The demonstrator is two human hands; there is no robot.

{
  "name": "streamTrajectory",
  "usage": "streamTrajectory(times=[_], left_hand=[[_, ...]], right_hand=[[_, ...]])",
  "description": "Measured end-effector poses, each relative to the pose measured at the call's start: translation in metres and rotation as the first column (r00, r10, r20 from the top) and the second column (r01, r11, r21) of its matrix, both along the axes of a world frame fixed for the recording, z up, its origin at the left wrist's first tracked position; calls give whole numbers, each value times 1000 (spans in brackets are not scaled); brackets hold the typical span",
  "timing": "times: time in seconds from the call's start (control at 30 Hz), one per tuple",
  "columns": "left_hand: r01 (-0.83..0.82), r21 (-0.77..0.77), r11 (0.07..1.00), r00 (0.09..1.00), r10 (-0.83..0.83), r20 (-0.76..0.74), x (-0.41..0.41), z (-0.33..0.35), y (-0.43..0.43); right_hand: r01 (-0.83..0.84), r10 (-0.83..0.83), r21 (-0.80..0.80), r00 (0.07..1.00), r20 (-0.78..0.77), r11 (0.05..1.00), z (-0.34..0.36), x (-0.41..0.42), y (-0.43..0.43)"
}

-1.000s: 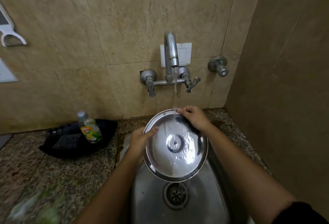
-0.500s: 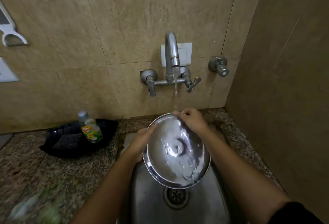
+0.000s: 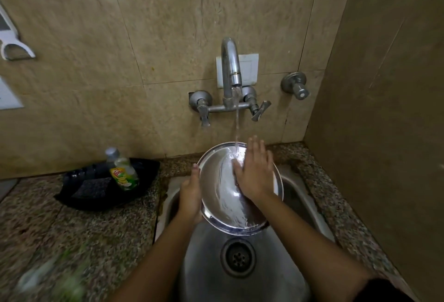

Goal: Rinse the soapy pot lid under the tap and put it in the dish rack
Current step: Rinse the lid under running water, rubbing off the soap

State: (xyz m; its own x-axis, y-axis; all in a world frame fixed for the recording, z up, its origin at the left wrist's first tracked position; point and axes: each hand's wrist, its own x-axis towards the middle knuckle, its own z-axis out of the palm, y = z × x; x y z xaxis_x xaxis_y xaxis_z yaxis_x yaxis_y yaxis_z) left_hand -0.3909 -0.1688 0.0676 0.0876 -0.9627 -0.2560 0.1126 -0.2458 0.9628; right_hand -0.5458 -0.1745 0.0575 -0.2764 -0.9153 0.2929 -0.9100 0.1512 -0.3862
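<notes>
Silver pot lid point(image 3: 223, 186); speckled granite counter point(image 3: 72, 224) (brown-grey); black tray point(image 3: 144, 169).

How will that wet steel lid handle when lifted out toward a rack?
Probably slippery: water runs over the pot lid and both hands are wet. Likely stiff and light, since the left hand supports its rim alone while the right hand lies flat on it.

A speckled granite counter point(image 3: 72, 224) carries a black tray point(image 3: 144, 196) beside the sink point(image 3: 206, 253).

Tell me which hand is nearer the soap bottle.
Left. The left hand grips the lid's left rim, on the side toward the soap bottle on the counter. The right hand lies flat on the lid's face, farther right.
</notes>
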Motion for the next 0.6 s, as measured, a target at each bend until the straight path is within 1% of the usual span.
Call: streamTrajectory(times=[0.03,0.07,0.13,0.17,0.2,0.23,0.27,0.33,0.37,0.4,0.43,0.5,0.53,0.6], left_hand=[[5,10,1000,1000,-5,-12,-4,0,0],[5,16,1000,1000,-4,-13,-8,1,1],[-28,32,999,999,29,-35,-10,4,0],[-55,40,998,997,57,-45,-8,3,-2],[-98,41,994,994,100,-51,-4,3,-3],[-133,47,990,990,135,-40,1,4,-4],[-159,46,986,987,160,-31,5,1,-6],[-161,50,986,986,162,-31,9,-2,-5],[-156,44,987,988,157,-10,8,-2,-2],[-156,40,987,988,156,4,6,-2,2],[-144,49,988,990,144,6,2,-3,4],[-103,84,991,994,105,-22,-6,-4,6],[-96,77,992,995,98,-18,-9,-1,6],[-93,45,995,996,93,8,-11,2,2]], right_hand=[[-115,115,10,993,-4,993,3,12,-1],[-258,258,12,966,-20,966,5,24,2],[-514,518,64,849,-104,856,-1,38,23],[-584,594,106,793,-139,805,-7,36,36],[-602,619,146,770,-153,785,-15,27,49],[-569,593,174,788,-164,804,-22,13,59],[-491,521,187,836,-171,851,-28,-3,64],[-276,314,219,935,-164,936,-31,-32,60],[-189,235,239,955,-182,952,-29,-40,52],[-137,187,237,961,-204,962,-25,-40,41],[-122,167,213,963,-212,970,-19,-35,28],[-151,169,122,974,-154,981,-9,-13,6],[-184,193,81,974,-118,979,-4,0,-1],[-308,311,43,947,-82,950,4,22,-1]])
